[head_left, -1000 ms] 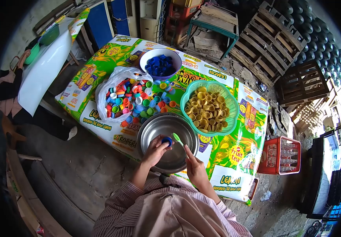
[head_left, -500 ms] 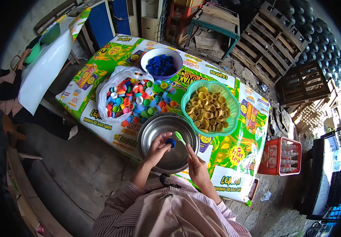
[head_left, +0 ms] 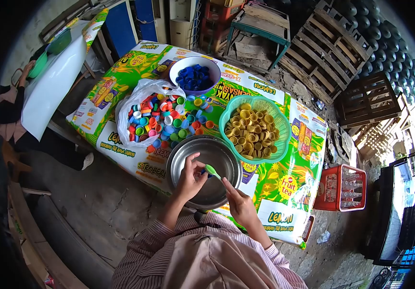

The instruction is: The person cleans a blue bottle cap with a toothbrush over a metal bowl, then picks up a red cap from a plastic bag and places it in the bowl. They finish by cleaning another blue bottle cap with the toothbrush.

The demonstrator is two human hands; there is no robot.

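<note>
Since metal basin [head_left: 181, 153] sits under blue cap [head_left: 203, 171], guessing from my remote end it catches drops. Left fingers [head_left: 191, 160] pinch cap, steadying it; right fingers [head_left: 230, 187], above basin's rim, grip green tool [head_left: 212, 171] snugly.

The tool [head_left: 211, 170] is green, the cap [head_left: 203, 171] blue, the sleeves [head_left: 148, 239] striped.

Pinkish, dark-striped sleeves [head_left: 146, 245] flank a plain, creased beige drape [head_left: 212, 262]

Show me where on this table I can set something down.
Free: the left end of the table, beside the plastic bag; its right end, beyond the turquoise basket. Crowded: the middle, where bag, basket, metal basin and purple bowl cluster.
</note>
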